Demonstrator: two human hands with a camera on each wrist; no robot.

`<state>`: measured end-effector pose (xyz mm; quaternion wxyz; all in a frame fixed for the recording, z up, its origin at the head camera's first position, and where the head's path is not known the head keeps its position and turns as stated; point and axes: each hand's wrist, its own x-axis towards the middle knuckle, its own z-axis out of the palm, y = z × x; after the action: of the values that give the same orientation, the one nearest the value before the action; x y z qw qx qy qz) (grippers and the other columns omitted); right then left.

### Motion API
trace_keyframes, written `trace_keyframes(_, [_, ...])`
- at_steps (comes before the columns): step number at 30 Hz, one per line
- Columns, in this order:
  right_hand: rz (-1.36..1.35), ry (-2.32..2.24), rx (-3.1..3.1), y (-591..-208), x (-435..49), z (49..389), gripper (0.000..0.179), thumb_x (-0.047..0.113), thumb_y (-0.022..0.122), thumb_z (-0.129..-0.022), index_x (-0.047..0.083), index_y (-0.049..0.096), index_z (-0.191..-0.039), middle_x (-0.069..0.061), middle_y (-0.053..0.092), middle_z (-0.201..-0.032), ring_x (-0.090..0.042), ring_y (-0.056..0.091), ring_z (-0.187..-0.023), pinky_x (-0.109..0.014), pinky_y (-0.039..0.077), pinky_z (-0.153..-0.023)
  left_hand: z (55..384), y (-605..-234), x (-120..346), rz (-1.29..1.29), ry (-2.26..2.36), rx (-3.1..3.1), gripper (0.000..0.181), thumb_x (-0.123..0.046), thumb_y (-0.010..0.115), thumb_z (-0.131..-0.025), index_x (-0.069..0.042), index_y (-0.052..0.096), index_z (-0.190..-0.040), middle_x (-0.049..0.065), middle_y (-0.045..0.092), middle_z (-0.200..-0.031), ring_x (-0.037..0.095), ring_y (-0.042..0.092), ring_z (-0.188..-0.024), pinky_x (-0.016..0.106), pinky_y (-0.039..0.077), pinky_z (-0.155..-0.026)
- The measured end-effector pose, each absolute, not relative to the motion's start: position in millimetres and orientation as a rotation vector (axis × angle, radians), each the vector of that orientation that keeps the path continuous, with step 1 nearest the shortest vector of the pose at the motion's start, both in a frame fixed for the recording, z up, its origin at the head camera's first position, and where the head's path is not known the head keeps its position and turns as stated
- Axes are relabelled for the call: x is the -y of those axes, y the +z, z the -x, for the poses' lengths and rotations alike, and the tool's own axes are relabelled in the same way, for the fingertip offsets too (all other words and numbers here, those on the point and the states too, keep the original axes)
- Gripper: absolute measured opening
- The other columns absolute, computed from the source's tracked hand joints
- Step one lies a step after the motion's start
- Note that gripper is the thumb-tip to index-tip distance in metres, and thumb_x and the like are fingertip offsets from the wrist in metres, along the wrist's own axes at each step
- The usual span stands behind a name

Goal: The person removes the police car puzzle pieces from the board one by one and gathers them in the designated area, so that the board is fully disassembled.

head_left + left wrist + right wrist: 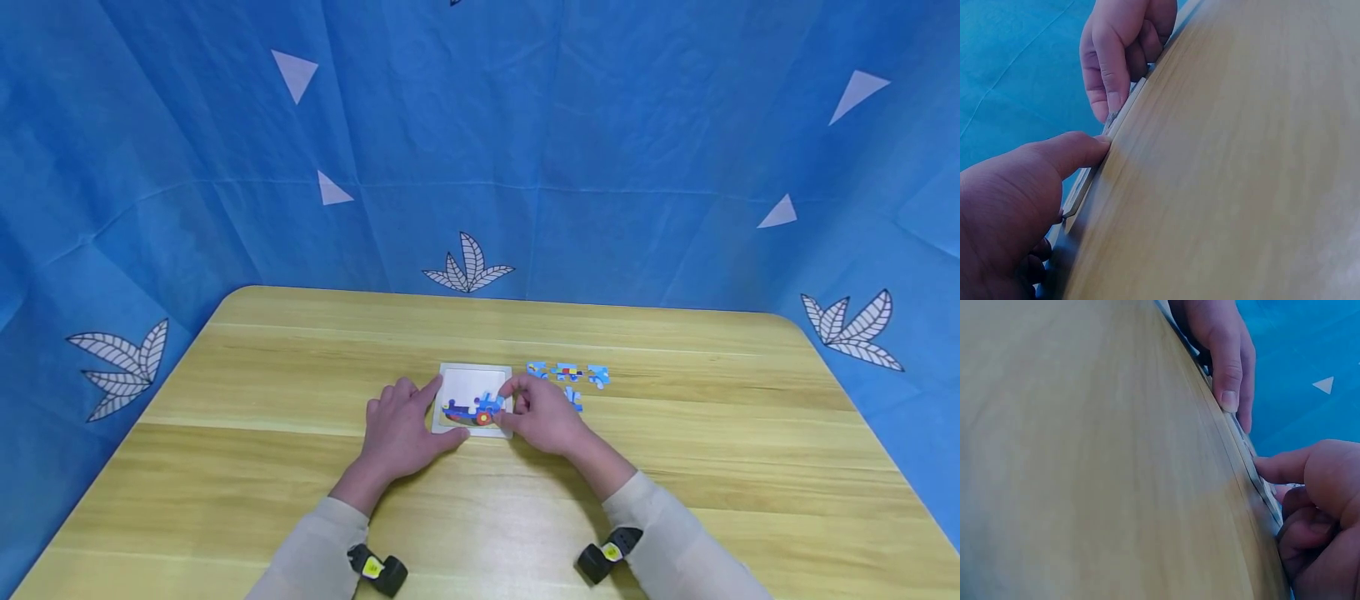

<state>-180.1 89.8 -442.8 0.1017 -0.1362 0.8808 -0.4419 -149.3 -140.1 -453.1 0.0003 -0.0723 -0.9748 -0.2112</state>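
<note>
A small white puzzle board (463,377) lies on the table, partly filled with joined jigsaw pieces (461,410) that show a blue and purple vehicle with a round wheel. My left hand (400,429) rests at the board's left side. Its forefinger lies along the left rim and its straight thumb presses the front rim. Over the right side of the board, my right hand (549,417) pinches a blue puzzle piece (495,403) between thumb and forefinger, low against the joined pieces. Both wrist views show the thumbs at the board's edge; the piece itself is mostly hidden there.
Several loose puzzle pieces (567,372) lie right of the board, beyond my right hand; one blue piece (573,398) sits closer to that hand. The wooden table (262,375) ends at the back before a blue curtain (600,125).
</note>
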Motion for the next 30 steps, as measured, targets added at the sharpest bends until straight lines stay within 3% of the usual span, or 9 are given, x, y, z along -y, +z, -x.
trace_keyframes(17, [0.445, -1.444, -2.623, -435.0, -122.0, 159.5, 0.026, 0.011, 0.077, -0.089, 0.009, 0.064, -0.111, 0.006, 0.033, -0.059, -0.009, 0.030, -0.052, -0.032, 0.038, -0.065, 150.8, -457.2, 140.1, 0.222, -0.671, 3.056, 0.097, -0.067, 0.073, -0.076, -0.014, 0.045, -0.152, 0.004, 0.043, -0.099, 0.023, 0.037, -0.089, 0.040, 0.026, -0.076])
trace_keyframes(30, [0.400, -1.431, -2.676, -438.4, -168.5, 154.1, 0.026, 0.010, 0.076, -0.090, 0.008, 0.064, -0.113, 0.006, 0.033, -0.061, -0.010, 0.031, -0.053, -0.033, 0.040, -0.068, 149.8, -456.4, 140.4, 0.216, -0.684, 3.059, 0.097, -0.066, 0.075, -0.075, -0.013, 0.046, -0.151, 0.004, 0.042, -0.098, 0.023, 0.037, -0.089, 0.040, 0.025, -0.075])
